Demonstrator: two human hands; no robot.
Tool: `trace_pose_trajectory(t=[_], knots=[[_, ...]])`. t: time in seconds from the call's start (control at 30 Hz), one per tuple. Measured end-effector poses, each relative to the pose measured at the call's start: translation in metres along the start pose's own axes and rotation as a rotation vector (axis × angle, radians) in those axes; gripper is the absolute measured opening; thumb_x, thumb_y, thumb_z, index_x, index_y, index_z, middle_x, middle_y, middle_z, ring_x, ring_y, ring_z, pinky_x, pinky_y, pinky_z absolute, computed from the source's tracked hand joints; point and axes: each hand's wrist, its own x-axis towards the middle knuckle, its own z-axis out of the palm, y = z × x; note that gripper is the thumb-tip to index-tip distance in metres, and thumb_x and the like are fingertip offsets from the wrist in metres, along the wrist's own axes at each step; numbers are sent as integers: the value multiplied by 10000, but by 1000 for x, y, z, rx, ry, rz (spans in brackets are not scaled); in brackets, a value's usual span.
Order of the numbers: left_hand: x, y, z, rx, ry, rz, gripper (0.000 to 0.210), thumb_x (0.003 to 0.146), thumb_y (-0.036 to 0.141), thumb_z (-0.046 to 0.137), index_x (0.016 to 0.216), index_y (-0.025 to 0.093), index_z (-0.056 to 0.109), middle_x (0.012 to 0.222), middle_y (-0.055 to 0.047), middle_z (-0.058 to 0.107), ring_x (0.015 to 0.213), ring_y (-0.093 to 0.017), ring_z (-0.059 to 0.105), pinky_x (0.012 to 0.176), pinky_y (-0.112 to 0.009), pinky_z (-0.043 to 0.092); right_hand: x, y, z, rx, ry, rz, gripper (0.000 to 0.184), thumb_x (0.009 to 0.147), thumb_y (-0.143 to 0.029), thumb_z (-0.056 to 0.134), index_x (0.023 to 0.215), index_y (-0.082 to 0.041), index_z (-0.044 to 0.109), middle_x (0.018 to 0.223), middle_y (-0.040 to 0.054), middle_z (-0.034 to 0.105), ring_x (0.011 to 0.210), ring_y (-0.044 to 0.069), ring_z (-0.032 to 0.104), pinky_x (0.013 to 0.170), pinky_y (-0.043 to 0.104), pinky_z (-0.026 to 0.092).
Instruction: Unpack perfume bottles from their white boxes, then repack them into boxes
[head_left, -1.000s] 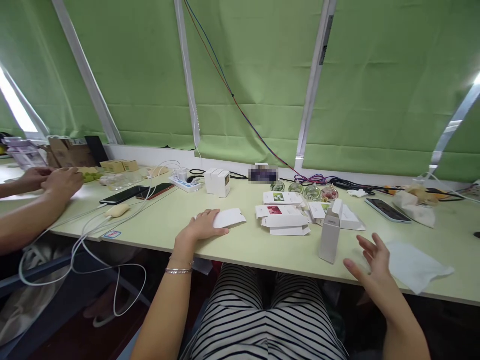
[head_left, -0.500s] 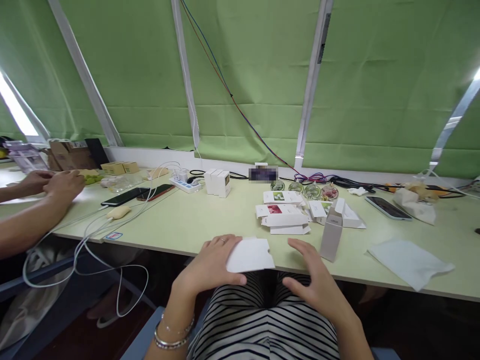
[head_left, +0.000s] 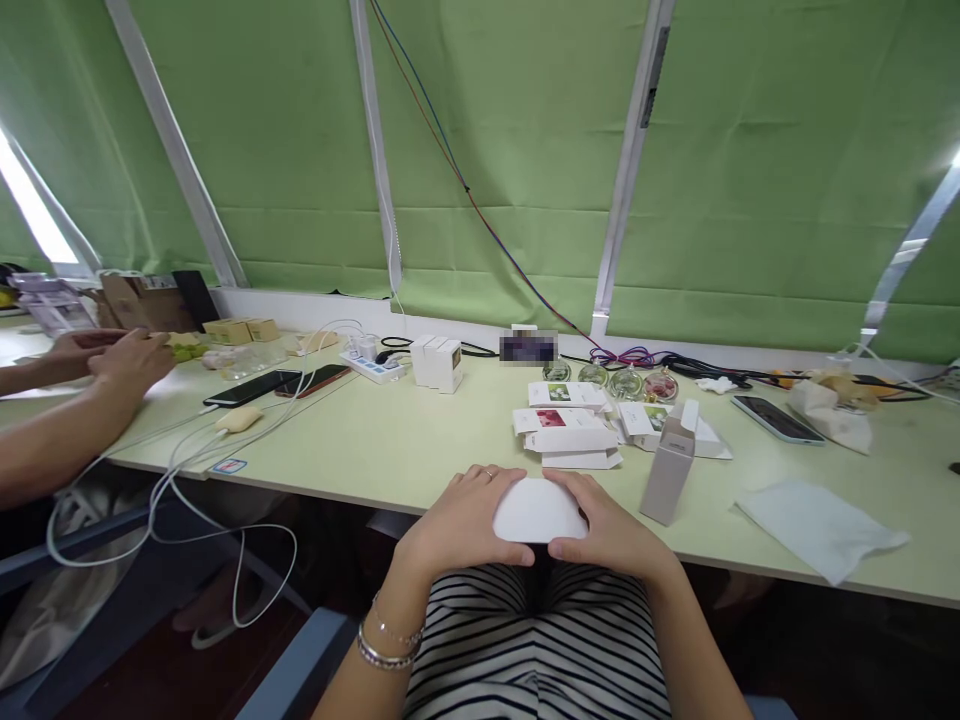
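At the table's front edge, a flat white cardboard piece (head_left: 538, 512) lies between my two hands. My left hand (head_left: 469, 520) grips its left side, fingers on top and thumb at the near edge. My right hand (head_left: 607, 525) holds the right side the same way. Whether it is a folded box or a single sheet, I cannot tell. An upright open carton (head_left: 667, 470) stands just right of my right hand. Beyond my hands lie flat white boxes with pictures, one with a red picture (head_left: 570, 430) and one with a green-white picture (head_left: 566, 395).
Several round glass jars (head_left: 626, 382) stand behind the boxes. Closed white boxes (head_left: 436, 363) are grouped at the back. To the right are a phone (head_left: 776, 418) and a white tissue (head_left: 821, 525). Another person's hands (head_left: 127, 355) work at the left, near phones and white cables (head_left: 176, 480).
My right hand has moved left and closed on the right side of the white cardboard piece. My left hand has shifted right with it. The upright carton leans slightly more.
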Motion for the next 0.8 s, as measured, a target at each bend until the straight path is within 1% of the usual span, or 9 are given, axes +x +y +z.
trace_pose_trajectory(t=[0.17, 0.27, 0.37, 0.47, 0.57, 0.67, 0.8], knots=[[8, -2, 3, -79, 1, 7, 933, 534, 644, 675, 1315, 236, 369, 1159, -102, 502, 1055, -321, 459, 909, -456, 375, 3, 3, 0, 56, 47, -18, 821, 655, -457, 665, 1345, -182, 314, 1384, 112, 342, 1261, 280, 310, 1049, 440, 258], [7, -3, 3, -139, 11, 12, 930, 539, 621, 690, 1324, 253, 354, 1216, -98, 468, 1092, -323, 445, 941, -464, 359, 3, 5, 2, 49, 71, -40, 793, 660, -438, 663, 1332, -185, 328, 1355, 108, 370, 1242, 277, 334, 1038, 434, 278], [0, -7, 4, -228, 76, 24, 888, 582, 560, 701, 1333, 269, 330, 1313, -85, 402, 1186, -309, 385, 1001, -448, 319, 2, 6, 3, 37, 109, -49, 733, 675, -423, 650, 1311, -208, 355, 1323, 94, 400, 1220, 276, 360, 1023, 435, 298], [-7, -15, 6, -342, 134, -17, 907, 618, 507, 704, 1365, 240, 265, 1375, -99, 342, 1228, -288, 364, 1022, -419, 314, 1, 7, 4, 37, 146, -22, 691, 693, -412, 630, 1299, -208, 368, 1311, 89, 406, 1210, 273, 370, 1014, 429, 311], [-11, -23, 8, -422, 120, -64, 936, 637, 473, 707, 1387, 215, 210, 1378, -119, 359, 1228, -283, 386, 1020, -417, 321, 1, 7, 4, 35, 185, 15, 689, 702, -404, 615, 1307, -204, 351, 1314, 87, 396, 1217, 268, 361, 1018, 425, 307], [-11, -26, 9, -435, 104, -73, 934, 638, 462, 711, 1388, 214, 213, 1396, -118, 345, 1243, -282, 372, 1034, -417, 305, 0, 8, 4, 24, 204, 23, 703, 706, -422, 614, 1310, -185, 343, 1322, 96, 382, 1226, 261, 351, 1028, 412, 301], [-11, -27, 7, -447, 143, -98, 893, 669, 466, 683, 1387, 206, 219, 1405, -128, 329, 1240, -283, 377, 1031, -420, 309, 0, 9, 4, 18, 183, 6, 690, 707, -452, 615, 1299, -203, 362, 1322, 90, 388, 1232, 262, 352, 1024, 409, 312]])
